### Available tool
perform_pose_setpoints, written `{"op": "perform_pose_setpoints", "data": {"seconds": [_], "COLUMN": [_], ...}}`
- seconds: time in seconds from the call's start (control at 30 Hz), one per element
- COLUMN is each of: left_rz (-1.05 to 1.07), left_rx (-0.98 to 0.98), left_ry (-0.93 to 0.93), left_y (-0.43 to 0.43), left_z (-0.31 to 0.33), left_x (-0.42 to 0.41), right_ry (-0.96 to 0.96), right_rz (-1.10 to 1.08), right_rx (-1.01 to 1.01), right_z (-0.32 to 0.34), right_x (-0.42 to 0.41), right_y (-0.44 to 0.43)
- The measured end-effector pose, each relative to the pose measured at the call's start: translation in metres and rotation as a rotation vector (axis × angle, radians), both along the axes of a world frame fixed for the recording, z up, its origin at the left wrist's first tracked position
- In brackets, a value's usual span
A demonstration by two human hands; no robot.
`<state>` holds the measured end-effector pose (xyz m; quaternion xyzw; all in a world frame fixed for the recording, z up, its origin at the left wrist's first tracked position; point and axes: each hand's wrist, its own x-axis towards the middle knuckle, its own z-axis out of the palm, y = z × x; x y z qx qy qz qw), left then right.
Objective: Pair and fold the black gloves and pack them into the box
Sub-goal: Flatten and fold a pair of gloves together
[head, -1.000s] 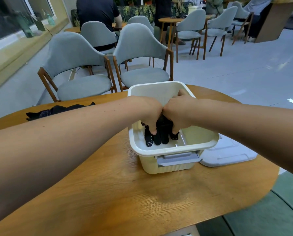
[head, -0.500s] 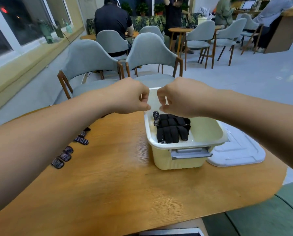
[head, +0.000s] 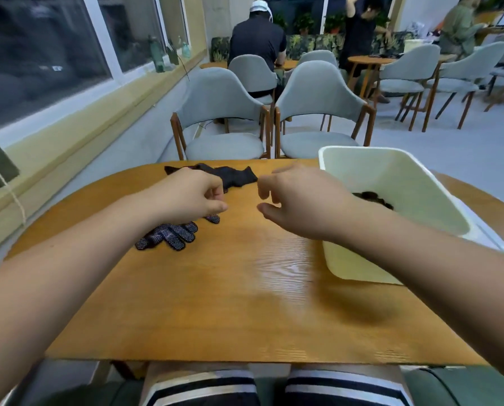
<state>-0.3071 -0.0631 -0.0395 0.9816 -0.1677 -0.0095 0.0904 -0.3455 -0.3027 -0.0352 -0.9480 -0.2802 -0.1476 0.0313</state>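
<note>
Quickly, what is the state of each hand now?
Left hand: closed, fingers curled, holding nothing visible.
Right hand: open, holding nothing.

Wood table (head: 245, 288) — grey chairs (head: 215, 95) behind, ppl (head: 256, 42) beyond
</note>
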Motion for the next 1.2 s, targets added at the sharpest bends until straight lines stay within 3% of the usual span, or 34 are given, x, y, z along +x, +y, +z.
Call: {"op": "perform_pose_setpoints", "data": {"seconds": [0.4,0.6,0.73,1.2], "left_rz": [0.243,0.287,0.301,-0.143], "left_rx": [-0.016,-0.182,-0.22,-0.524], "left_ry": [-0.127,-0.379,-0.416,-0.349], "left_y": [0.066,0.07,0.066,0.005], "left_z": [-0.111,-0.153,-0.155,-0.148], "left_x": [-0.034,-0.042,-0.044,-0.081], "right_ry": [0.219,0.149,0.144,0.133], "right_rz": [0.001,-0.005,-0.002,-0.013], "right_rx": [0.281,0.453,0.526,0.58], "right_z": [-0.102,-0.148,-0.155,-0.16], "right_x": [-0.017,-0.014,-0.013,-0.011], "right_y": [0.035,0.029,0.032,0.033]}}
